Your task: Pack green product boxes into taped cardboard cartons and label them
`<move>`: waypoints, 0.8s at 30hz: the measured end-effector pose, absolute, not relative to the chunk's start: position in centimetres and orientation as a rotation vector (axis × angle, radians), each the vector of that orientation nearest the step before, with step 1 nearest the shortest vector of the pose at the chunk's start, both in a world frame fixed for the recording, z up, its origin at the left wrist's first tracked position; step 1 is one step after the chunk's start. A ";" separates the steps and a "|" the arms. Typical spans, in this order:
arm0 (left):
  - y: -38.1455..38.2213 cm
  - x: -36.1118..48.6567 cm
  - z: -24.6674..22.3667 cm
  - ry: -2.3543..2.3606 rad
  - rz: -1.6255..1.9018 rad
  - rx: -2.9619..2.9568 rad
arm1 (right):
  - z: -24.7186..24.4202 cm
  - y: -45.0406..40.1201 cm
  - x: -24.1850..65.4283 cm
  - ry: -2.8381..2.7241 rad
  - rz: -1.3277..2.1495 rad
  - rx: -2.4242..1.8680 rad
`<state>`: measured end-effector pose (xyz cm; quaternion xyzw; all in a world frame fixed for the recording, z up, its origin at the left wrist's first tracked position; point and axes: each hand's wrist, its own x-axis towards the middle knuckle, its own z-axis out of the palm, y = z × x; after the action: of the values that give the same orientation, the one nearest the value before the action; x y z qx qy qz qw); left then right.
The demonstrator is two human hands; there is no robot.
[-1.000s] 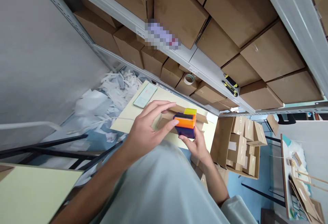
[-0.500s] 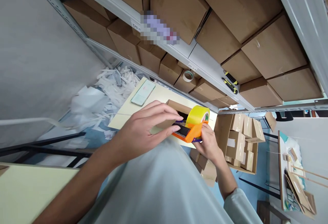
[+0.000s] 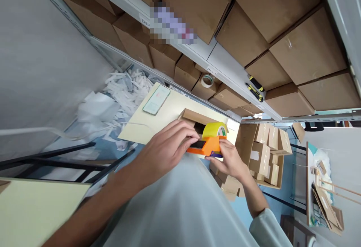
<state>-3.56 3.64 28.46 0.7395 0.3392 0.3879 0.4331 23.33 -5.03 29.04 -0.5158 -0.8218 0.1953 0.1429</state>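
My right hand is wrapped round an orange tape dispenser loaded with a roll of yellow packing tape. At the dispenser's dark front end, my left hand has its thumb and fingers pinched together. What lies between those fingertips is hidden. Just behind the dispenser, an open cardboard box rests on the pale tabletop, partly covered by the hands and the tape.
A phone lies on the tabletop's left. Cartons fill the shelves above, where a tape roll and two utility knives sit. Paper scraps are heaped at left. A large carton of small boxes stands at right.
My left fingers, earlier apart near the dispenser's front, have closed into a pinch there. The dispenser has tilted and dropped slightly in my right hand, showing more of the box behind.
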 end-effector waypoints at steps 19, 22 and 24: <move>4.7 -1.6 15.6 0.955 0.736 0.436 | 33.8 5.4 28.6 -2.002 2.089 -1.788; 5.1 -0.7 14.2 0.969 0.748 0.349 | 32.9 7.9 28.7 -1.868 2.237 -1.796; 5.4 -0.8 13.6 0.953 0.760 0.330 | 31.8 8.7 28.9 -1.774 2.334 -1.788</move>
<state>-0.80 5.38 13.62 0.1541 0.4454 0.3554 0.8072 28.93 8.70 31.80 -0.5151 -0.5112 0.6724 -0.1456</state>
